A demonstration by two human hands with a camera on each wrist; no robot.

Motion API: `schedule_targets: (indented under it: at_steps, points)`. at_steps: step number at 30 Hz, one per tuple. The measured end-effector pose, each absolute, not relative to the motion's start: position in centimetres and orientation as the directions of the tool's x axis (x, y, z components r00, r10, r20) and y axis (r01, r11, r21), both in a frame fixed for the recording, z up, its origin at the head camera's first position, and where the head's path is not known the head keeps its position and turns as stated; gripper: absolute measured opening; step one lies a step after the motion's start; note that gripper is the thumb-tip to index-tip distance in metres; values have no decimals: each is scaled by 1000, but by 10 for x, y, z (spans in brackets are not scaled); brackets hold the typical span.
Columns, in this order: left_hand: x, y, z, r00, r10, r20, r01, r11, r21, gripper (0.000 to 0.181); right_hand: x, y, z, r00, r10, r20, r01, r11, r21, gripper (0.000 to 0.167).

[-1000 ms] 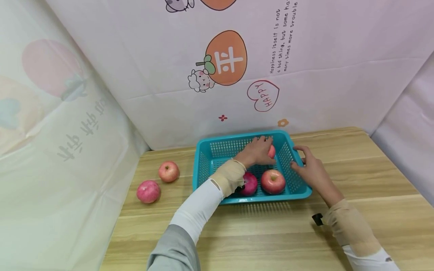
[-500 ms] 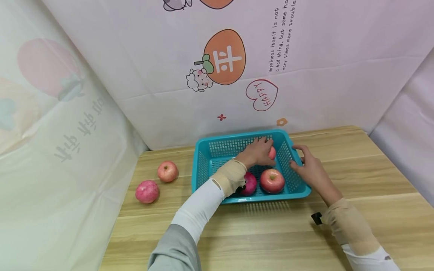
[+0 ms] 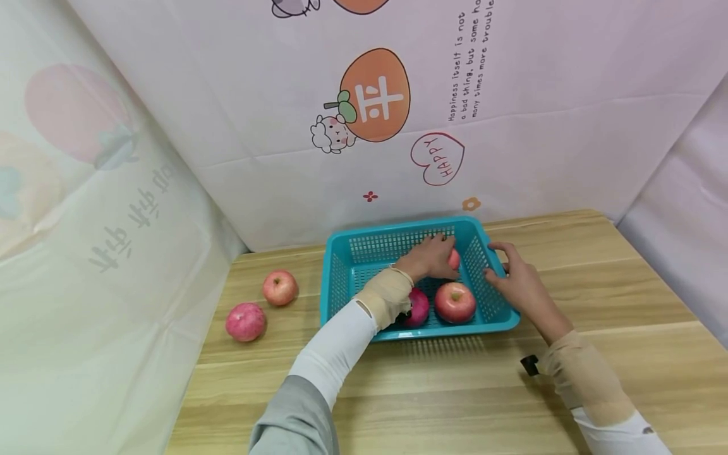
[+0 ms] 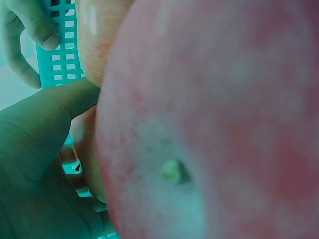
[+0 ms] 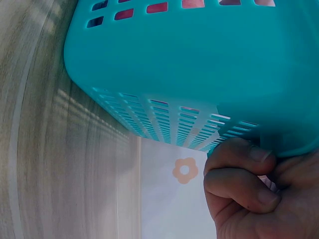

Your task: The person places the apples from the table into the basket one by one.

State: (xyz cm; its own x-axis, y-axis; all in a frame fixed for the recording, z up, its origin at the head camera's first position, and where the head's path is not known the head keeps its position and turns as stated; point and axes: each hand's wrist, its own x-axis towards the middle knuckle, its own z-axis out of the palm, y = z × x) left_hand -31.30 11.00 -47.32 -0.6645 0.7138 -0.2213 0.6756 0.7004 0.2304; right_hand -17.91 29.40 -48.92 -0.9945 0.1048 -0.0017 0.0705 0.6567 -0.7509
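A teal plastic basket (image 3: pixel 398 335) with mesh sides stands on the table. My left hand (image 3: pixel 430 258) reaches down inside, its fingers and thumb curled round a red apple (image 3: pixel 454 259) at the back right; most of that apple is hidden. A larger red apple (image 3: pixel 455 303) sits at the front right. Beside it, partly under my left wrist, lies a magenta-pink round fruit (image 3: pixel 418 308). In the left wrist view a pink fruit with a stem (image 4: pixel 209 124) fills the near side. My right hand (image 3: pixel 523 289) grips the basket's right rim, fingers curled in the right wrist view (image 5: pixel 249 186).
Left of the basket, on the wooden table (image 3: pixel 421 398), lie a light red apple (image 3: pixel 280 288) and a mottled pink round fruit (image 3: pixel 246 321). A white printed cloth (image 3: pixel 273 126) rises behind the table, and more cloth hangs at both sides.
The head view has shifted slightly. Both hands keep nearly the same places, the left at the apple and the right at the rim.
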Motion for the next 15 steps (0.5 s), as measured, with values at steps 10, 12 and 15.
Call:
schedule_targets:
  at_steps: [10, 12, 15]
  points:
    - [-314, 111, -473, -656, 715, -242, 674, 699, 239, 92, -178, 293, -487, -994, 112, 4, 71, 661, -747, 65]
    - [-313, 111, -474, -656, 714, -245, 674, 700, 234, 91, -178, 292, -487, -994, 112, 3, 72, 659, -749, 65]
    - [-312, 112, -475, -654, 714, -251, 678, 700, 223, 90, -178, 292, -487, -994, 113, 3, 73, 659, -749, 66]
